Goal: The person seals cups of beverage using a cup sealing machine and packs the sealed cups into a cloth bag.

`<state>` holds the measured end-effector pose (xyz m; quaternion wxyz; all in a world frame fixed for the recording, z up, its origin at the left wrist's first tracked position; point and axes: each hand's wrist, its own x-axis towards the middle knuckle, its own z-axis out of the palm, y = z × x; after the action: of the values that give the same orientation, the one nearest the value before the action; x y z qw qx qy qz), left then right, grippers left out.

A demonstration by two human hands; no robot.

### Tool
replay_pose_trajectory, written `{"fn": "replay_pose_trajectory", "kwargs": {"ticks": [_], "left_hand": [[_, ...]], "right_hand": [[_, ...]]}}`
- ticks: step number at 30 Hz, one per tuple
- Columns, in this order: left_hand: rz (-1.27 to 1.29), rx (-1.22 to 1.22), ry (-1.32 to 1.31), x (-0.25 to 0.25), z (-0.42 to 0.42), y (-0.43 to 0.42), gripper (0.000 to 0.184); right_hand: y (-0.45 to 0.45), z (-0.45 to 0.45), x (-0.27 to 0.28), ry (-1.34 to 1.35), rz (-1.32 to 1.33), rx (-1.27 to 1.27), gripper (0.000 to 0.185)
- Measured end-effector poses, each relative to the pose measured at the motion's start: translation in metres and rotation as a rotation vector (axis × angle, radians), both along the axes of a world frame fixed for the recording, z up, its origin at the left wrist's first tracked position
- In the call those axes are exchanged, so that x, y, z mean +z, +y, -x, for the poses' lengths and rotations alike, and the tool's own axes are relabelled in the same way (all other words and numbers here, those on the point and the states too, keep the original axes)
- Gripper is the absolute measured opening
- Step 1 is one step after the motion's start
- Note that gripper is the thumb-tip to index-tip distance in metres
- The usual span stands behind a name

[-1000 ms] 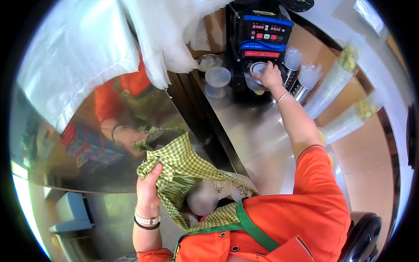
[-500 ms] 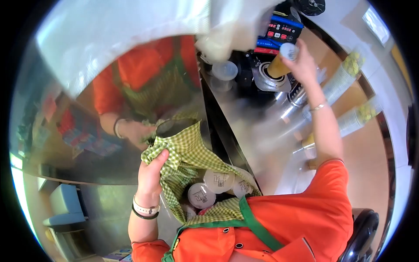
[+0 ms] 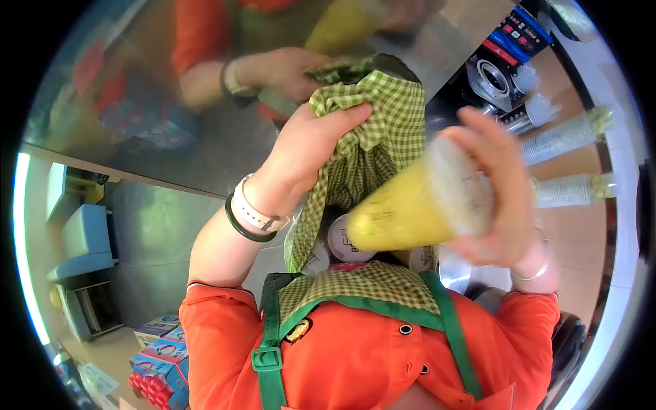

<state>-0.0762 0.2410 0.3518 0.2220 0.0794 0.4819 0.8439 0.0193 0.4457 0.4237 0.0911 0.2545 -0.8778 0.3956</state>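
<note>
My left hand (image 3: 301, 147) is closed on the bunched edge of a green-and-white checked apron (image 3: 389, 109), pulling it up into a pouch against my body. Inside the pouch sit several cups with printed film lids; one cup (image 3: 347, 238) shows near the middle, the others partly hidden. My right hand (image 3: 509, 188) grips a plastic cup of yellow drink (image 3: 400, 213) around its wide, whitish top end. The cup lies tilted over the pouch, its narrow base pointing lower left. Both the right hand and the cup are somewhat blurred.
A shiny metal surface (image 3: 225, 137) reflects me at upper left. At upper right stands a cup sealing machine (image 3: 492, 78) with a blue-and-red panel. Stacks of clear cups (image 3: 567, 143) lie on the right. Blue-and-red boxes (image 3: 164, 355) stand at lower left.
My right hand has brought the yellow drink cup from the sealing machine back over the apron pouch. The left hand still holds the apron; the view has turned toward the machine's left.
</note>
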Motion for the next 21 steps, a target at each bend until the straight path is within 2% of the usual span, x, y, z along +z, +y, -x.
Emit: {"fn": "replay_pose_trajectory", "kwargs": {"ticks": [1,3,5,10,13,16,19,20,21], "left_hand": [[-0.008,-0.007,0.017,0.005,-0.001,-0.003,0.023],[-0.011,-0.007,0.023,0.015,-0.003,-0.014,0.023],[0.010,-0.060,0.057,0.022,-0.005,-0.020,0.022],[0.052,-0.040,0.091,0.018,-0.007,-0.028,0.022],[0.061,-0.069,0.061,0.016,-0.007,-0.034,0.022],[0.118,-0.052,0.101,0.015,-0.013,-0.038,0.022],[0.150,-0.001,0.075,0.012,-0.013,-0.035,0.023],[0.159,0.012,0.061,0.009,-0.014,-0.039,0.025],[0.173,0.069,0.015,0.004,-0.013,-0.040,0.025]], "right_hand": [[-0.014,0.000,-0.007,0.140,-0.145,0.078,0.091],[-0.046,0.001,-0.031,0.060,-0.115,0.113,0.088],[-0.066,0.005,-0.058,0.212,-0.175,0.170,0.086],[-0.099,0.004,-0.100,0.227,-0.279,0.146,0.084],[-0.107,0.001,-0.104,0.198,-0.294,0.109,0.084],[-0.104,-0.006,-0.091,0.057,-0.355,0.122,0.082],[-0.075,-0.014,-0.075,0.417,-0.196,0.120,0.066],[-0.060,-0.013,-0.077,0.493,-0.108,0.023,0.052],[-0.041,-0.013,-0.075,0.560,-0.132,-0.179,0.042]]}}
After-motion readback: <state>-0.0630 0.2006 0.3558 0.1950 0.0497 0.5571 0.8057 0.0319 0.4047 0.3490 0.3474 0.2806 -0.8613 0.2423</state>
